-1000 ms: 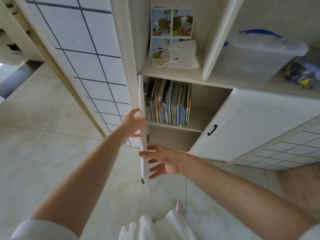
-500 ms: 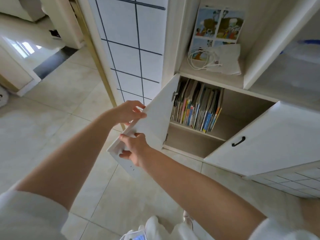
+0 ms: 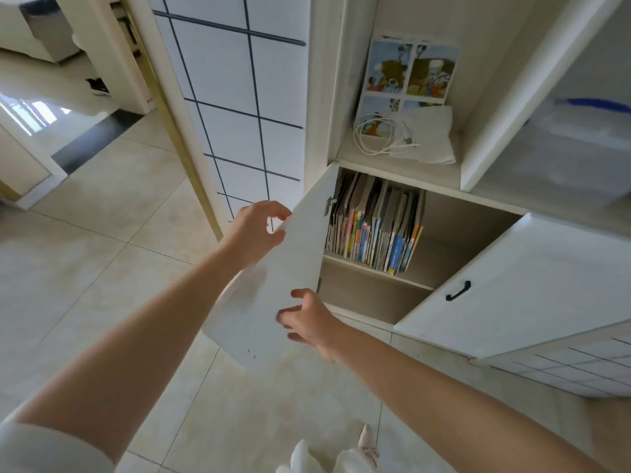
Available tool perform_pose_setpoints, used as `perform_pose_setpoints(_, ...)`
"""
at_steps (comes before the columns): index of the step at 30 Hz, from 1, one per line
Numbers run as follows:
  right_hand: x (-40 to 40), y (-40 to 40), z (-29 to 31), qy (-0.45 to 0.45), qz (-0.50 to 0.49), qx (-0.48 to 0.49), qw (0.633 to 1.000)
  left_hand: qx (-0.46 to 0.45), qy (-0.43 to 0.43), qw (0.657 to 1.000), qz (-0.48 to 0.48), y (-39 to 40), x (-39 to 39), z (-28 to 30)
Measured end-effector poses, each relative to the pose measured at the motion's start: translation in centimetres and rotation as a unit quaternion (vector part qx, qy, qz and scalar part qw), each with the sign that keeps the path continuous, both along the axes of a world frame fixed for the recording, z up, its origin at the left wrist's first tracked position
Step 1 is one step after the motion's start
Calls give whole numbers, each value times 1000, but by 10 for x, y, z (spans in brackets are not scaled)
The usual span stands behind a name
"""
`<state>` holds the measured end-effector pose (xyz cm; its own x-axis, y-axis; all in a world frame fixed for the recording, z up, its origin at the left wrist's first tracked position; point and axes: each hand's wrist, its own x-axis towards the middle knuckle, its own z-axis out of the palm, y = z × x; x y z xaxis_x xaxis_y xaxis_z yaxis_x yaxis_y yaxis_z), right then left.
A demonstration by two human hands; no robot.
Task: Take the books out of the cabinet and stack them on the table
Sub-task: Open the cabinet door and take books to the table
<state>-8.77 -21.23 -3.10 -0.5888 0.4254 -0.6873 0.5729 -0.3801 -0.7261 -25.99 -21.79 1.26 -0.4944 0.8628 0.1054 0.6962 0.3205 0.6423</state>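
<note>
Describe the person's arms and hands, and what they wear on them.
Two bare forearms reach in from the bottom of the view. The left hand and right hand wear no gloves, and no rings, watch or bracelet show. At the lower left corner a pale, whitish sleeve covers the upper left arm. The right arm shows no sleeve within the picture.

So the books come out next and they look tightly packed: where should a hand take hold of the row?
Probably at the right end of the books: the outermost ones lean with open shelf beside them. Come straight in from the front and pinch their spines; the left door crowds the other end.
</note>
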Motion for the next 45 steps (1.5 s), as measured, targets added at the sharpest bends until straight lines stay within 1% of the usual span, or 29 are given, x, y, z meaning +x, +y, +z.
perform_pose_setpoints(2,22,25,-4,-31,-19,34,999,64,41,997,-15,10,16,-1)
perform_pose_setpoints(3,33,39,-5,-42,-30,49,997,76,44,996,-25,14,25,-2)
perform_pose_setpoints(7,80,100,-6,-85,-19,101,991,50,31,997,-41,34,63,-17)
perform_pose_setpoints(9,99,131,-5,-104,-21,123,987,31,-3,999,-32,48,83,-30)
perform_pose_setpoints(12,122,180,-5,-122,-55,152,979,-6,-69,998,-4,73,119,-55)
perform_pose_setpoints(14,134,215,-7,-133,-54,168,975,-26,-116,993,17,93,144,-72)
perform_pose_setpoints(15,138,232,-9,-137,-54,173,974,-32,-124,992,17,103,156,-78)
perform_pose_setpoints(18,141,276,-16,-132,-69,176,973,-52,-134,990,7,130,184,-101)
perform_pose_setpoints(23,128,343,-39,-148,-63,150,976,-65,-214,972,76,187,224,-153)
perform_pose_setpoints(27,106,377,-63,-137,-111,122,977,-44,-274,949,148,228,239,-187)
perform_pose_setpoints(29,96,387,-73,-139,-120,134,974,-38,-295,940,167,245,242,-201)
perform_pose_setpoints(30,92,393,-77,-145,-110,156,971,-39,-300,938,167,255,242,-209)
perform_pose_setpoints(33,81,407,-91,-151,-99,212,960,-42,-301,938,166,283,240,-229)
perform_pose_setpoints(38,60,413,-110,-166,-110,166,966,-5,-298,935,192,307,242,-256)
perform_pose_setpoints(42,56,412,-122,-170,-104,179,963,34,-301,928,216,310,245,-269)
perform_pose_setpoints(45,56,416,-127,-173,-101,176,964,58,-300,927,216,314,246,-275)
